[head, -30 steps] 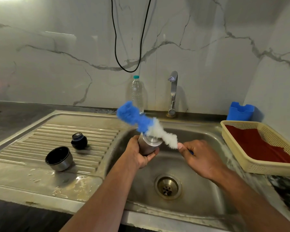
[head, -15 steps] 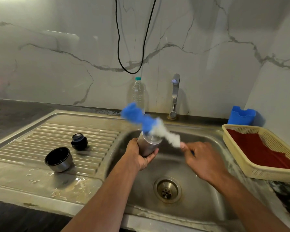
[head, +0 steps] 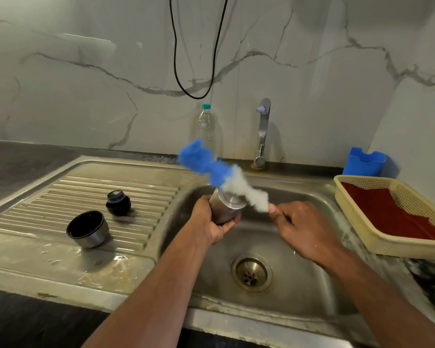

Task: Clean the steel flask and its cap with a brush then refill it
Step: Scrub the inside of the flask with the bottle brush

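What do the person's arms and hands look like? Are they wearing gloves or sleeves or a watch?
No gloves. The left hand and right hand are both bare, and so are the forearms all the way down to the bottom edge of the picture. No sleeve, watch, bracelet or ring shows on either one. A few small water droplets sit on the right hand. Above the forearms nothing can be seen.

Both arms reach forward, hands level and near each other.
Left hand (head: 211,222) curls in a grip, arm from 7 o'clock; right hand (head: 304,229) clenches, knuckles up, arm from 5 o'clock.
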{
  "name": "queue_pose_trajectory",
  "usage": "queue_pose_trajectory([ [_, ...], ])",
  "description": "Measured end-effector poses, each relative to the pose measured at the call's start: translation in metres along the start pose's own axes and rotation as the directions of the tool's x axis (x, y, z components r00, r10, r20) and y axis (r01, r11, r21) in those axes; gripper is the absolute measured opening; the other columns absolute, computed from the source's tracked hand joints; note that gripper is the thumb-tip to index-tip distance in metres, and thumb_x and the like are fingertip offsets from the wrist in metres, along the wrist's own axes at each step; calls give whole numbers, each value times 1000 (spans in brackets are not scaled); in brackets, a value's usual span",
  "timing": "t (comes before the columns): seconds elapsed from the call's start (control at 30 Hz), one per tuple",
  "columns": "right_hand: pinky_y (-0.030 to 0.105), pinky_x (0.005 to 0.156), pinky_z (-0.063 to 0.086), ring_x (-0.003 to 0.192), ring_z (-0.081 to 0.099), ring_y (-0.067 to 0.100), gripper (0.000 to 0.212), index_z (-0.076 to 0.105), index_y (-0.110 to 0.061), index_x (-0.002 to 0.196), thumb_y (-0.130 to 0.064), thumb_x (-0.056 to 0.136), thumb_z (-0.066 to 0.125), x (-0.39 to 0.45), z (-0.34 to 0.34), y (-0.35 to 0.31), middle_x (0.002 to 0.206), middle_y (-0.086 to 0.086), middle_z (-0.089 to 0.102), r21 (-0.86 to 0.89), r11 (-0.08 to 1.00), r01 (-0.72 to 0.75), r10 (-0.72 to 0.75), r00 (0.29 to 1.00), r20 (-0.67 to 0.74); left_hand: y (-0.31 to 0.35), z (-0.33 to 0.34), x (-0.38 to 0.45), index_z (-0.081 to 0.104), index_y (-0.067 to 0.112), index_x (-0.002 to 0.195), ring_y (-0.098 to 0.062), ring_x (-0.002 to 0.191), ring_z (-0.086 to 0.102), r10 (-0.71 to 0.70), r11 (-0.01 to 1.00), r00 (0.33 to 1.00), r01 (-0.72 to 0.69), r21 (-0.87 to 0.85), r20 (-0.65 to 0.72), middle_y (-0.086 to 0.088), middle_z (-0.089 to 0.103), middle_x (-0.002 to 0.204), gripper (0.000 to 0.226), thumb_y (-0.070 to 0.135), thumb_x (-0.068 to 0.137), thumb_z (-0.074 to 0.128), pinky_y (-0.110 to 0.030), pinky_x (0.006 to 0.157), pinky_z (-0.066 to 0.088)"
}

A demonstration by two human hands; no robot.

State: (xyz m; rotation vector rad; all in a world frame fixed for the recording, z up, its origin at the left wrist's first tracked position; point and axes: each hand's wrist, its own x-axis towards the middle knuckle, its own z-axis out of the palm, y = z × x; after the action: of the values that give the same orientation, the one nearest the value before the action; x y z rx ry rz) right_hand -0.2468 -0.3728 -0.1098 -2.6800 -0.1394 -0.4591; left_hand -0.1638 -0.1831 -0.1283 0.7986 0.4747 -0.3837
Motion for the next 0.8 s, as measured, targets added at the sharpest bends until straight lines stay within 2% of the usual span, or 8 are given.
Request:
queue_pose_trajectory([
  [0.1, 35, 52, 46, 51, 53, 12, 51, 55, -25, 64, -50, 107, 42, 1, 2, -1, 56, -5, 55, -35, 999, 11, -11, 1000, 6, 2, -1, 1, 63, 10, 109, -39, 97, 67, 0, 1000, 1000, 0, -6, 6, -24, 65, 120, 23, 32, 106, 55, -48, 69, 59],
  [0.17, 34, 52, 44, 51, 54, 14, 51, 56, -25, 64, -47, 108, 44, 2, 1, 2, 56, -5, 55, 17, 999, -49, 50, 998, -26, 2, -2, 3, 64, 9, 113, -39, 98, 66, -32, 999, 999, 32, -6, 1, -24, 63, 124, 27, 33, 105, 54, -47, 65, 60],
  [0.3, 37, 52, 44, 49, 51, 15, 53, 53, -22, 60, -48, 106, 44, 0, 2, 2, 52, -4, 53, 8, 999, 34, -34, 999, 25, 5, -2, 7, 66, 7, 125, -41, 107, 68, -38, 998, 999, 39, -57, 7, -24, 67, 121, 37, 36, 102, 61, -48, 65, 64],
  [0.37, 39, 54, 46, 50, 52, 17, 54, 54, -21, 60, -47, 107, 44, 1, 2, 5, 53, -3, 53, 34, 999, -8, 9, 1000, -14, 7, -4, 9, 67, 6, 126, -41, 102, 67, -93, 992, 996, 91, -92, -12, -25, 64, 124, 39, 36, 100, 63, -45, 57, 64],
  [0.47, 41, 52, 44, 47, 47, 13, 55, 49, -22, 58, -47, 106, 45, -1, 2, 4, 50, -5, 48, 14, 997, 82, -82, 996, 21, 13, -8, 12, 67, 5, 125, -44, 101, 70, -119, 983, 993, 119, -142, 7, -28, 66, 123, 50, 42, 93, 73, -46, 54, 64],
  [0.57, 39, 54, 45, 49, 49, 13, 53, 49, -25, 59, -46, 107, 44, -1, 0, 7, 52, -5, 49, 10, 1000, 11, -10, 999, -40, 12, -8, 10, 63, 2, 130, -43, 96, 64, -179, 966, 984, 174, -193, -6, -31, 57, 124, 53, 37, 92, 72, -45, 49, 63],
  [0.7, 40, 51, 45, 45, 45, 10, 53, 48, -26, 57, -49, 104, 43, -2, 2, 8, 48, -8, 45, -18, 992, 126, -126, 992, -24, 14, -9, 9, 61, 0, 130, -42, 97, 73, -170, 960, 982, 183, -214, 77, -32, 65, 122, 57, 40, 91, 76, -47, 69, 67],
  [0.8, 38, 52, 45, 47, 47, 12, 52, 47, -26, 57, -48, 105, 43, 0, 1, 14, 50, -7, 47, -3, 997, 78, -78, 994, -81, 15, -9, 9, 60, -3, 133, -38, 91, 65, -213, 945, 975, 223, -241, 67, -33, 57, 118, 59, 39, 93, 71, -44, 51, 64],
])
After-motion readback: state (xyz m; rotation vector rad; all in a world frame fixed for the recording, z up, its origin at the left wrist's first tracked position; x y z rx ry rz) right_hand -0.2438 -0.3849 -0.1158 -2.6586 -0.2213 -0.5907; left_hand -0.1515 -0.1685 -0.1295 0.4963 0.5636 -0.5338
